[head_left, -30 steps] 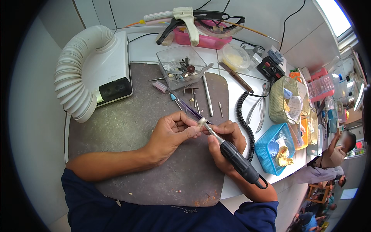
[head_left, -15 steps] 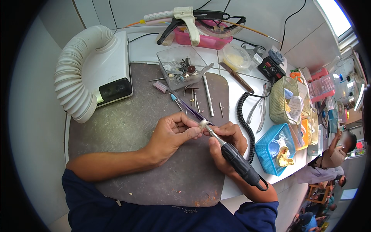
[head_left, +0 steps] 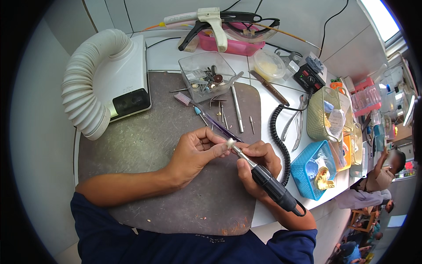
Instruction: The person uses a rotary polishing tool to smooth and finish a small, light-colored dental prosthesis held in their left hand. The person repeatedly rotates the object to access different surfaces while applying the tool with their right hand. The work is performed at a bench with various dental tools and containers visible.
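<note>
My right hand [head_left: 259, 165] is closed around a black and silver rotary handpiece [head_left: 269, 181], which slants up and left across the mat. At its tip sits a small whitish piece [head_left: 231, 142], pinched between thumb and fingers of my left hand [head_left: 200, 147]. How much of that piece lies behind the fingertips is hidden. Just beyond my hands lie a toothbrush with a purple handle [head_left: 218, 123], a blue-tipped bur [head_left: 200, 115] and several metal burs [head_left: 223, 115]. A coiled black cord [head_left: 274, 127] runs past my right hand.
A clear box of burs and discs [head_left: 207, 77] stands at the back of the grey mat [head_left: 145, 176]. To the left is a white unit with a ribbed hose [head_left: 72, 83]. A blue basket [head_left: 307, 171], pliers [head_left: 293, 125] and a control box [head_left: 310, 77] are on the right.
The handpiece tip and the whitish piece have shifted very slightly against each other. Both hands keep nearly the same place and grip.
</note>
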`<state>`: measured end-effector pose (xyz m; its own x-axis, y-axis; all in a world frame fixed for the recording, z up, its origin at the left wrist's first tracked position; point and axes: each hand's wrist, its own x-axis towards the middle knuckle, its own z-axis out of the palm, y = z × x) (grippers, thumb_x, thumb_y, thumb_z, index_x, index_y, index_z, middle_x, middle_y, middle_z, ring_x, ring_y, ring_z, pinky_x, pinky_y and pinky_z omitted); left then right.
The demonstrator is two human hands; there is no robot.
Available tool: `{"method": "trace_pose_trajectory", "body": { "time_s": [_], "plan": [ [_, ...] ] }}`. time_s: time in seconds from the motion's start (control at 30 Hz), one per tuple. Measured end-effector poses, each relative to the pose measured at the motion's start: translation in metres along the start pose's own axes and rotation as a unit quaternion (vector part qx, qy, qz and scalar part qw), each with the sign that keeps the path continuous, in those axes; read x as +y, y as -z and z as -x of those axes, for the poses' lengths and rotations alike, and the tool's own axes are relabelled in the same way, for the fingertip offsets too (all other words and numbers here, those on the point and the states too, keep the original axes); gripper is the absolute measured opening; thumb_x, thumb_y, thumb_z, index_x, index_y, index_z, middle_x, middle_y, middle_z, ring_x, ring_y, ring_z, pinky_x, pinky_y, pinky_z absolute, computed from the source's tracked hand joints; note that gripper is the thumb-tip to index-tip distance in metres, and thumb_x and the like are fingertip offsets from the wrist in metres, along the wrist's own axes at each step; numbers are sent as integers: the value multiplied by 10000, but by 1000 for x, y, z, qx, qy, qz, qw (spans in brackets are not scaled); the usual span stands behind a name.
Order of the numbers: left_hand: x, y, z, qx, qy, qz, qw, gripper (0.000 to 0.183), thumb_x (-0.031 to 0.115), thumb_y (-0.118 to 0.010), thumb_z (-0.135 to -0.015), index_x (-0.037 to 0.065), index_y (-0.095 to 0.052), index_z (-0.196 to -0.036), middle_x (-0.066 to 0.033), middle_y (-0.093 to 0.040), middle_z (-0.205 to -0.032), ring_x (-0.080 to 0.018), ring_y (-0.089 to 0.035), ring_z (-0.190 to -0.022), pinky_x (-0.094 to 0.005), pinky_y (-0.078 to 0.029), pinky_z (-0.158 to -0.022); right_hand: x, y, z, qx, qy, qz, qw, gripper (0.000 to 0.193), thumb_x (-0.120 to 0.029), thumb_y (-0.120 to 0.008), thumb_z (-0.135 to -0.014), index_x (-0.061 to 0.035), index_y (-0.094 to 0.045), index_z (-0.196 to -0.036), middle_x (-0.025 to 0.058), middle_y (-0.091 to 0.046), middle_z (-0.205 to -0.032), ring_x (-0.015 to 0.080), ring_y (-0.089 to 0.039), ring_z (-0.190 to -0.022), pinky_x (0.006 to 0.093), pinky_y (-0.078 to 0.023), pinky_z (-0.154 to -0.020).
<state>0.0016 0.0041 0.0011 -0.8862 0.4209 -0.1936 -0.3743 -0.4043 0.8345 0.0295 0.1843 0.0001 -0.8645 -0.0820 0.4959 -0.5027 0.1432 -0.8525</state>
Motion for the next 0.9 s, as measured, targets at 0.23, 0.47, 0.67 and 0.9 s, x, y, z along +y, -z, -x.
{"method": "trace_pose_trajectory", "body": {
  "time_s": [0.23,0.47,0.67,0.9],
  "plan": [
    [2,-1,1,-8,-1,1,1000,126,68,-643,-868,0,-569,-945,-108,-640,-967,-138,-634,-899,-240,-515,-806,4,3,1,2,-37,16,999,178,-19,-650,-786,20,-524,-906,131,-622,-805,153,-636,-697,247,-492,-622],
    [0,0,1,-7,-1,9,1000,119,61,-638,-870,-3,-569,-942,-108,-640,-969,-141,-635,-899,-240,-516,-808,4,2,1,-3,-11,7,1000,212,11,-675,-755,32,-535,-912,138,-618,-805,175,-644,-719,259,-507,-683],
    [2,-2,1,-5,-2,7,1000,106,53,-631,-872,-5,-569,-936,-110,-640,-965,-147,-638,-910,-243,-517,-813,2,2,1,-1,-27,29,999,210,18,-674,-750,32,-535,-907,136,-617,-799,173,-641,-729,260,-507,-691],
    [1,-2,1,-2,-3,-3,1000,111,55,-633,-871,-4,-567,-938,-113,-640,-961,-149,-638,-913,-244,-521,-814,2,4,0,-2,-25,14,1000,210,17,-672,-752,29,-532,-908,132,-622,-799,167,-640,-721,253,-504,-684]
  ]
}}
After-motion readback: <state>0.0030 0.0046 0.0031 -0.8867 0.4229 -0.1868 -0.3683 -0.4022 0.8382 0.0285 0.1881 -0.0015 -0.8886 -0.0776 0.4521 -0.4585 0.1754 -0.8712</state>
